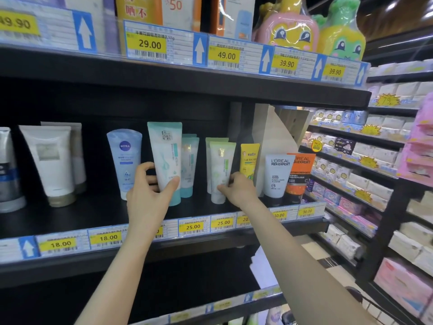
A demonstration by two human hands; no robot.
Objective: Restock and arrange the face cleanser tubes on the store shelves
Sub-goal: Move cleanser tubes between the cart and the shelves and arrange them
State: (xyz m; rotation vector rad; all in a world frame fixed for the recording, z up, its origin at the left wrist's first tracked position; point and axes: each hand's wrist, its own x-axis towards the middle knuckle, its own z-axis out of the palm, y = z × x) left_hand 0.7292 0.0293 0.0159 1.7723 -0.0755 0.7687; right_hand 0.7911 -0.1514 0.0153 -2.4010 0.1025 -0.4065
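Mid-arranging: left hand [150, 186] gripping tall teal-capped white tube [166, 158] near black shelf [98, 214] front edge; right hand [236, 187] pinching green-topped white tube [221, 170]; row gaps unfilled.

Above me: orange sunscreen boxes [140, 10] stand beside two wrapped cartoon-faced bottles, one pink [287, 29], one green [344, 36].
Shelf edges: I see yellow price tags, 29.00 [150, 44] and 49.00 [226, 55] up top, 18.00 [60, 243] and 25.00 [193, 226] lower down, with blue arrow cards [84, 31] between.
To my right: pale packs [365, 188] fill the next aisle's racks; pink packs [419, 146] sit at the far edge.
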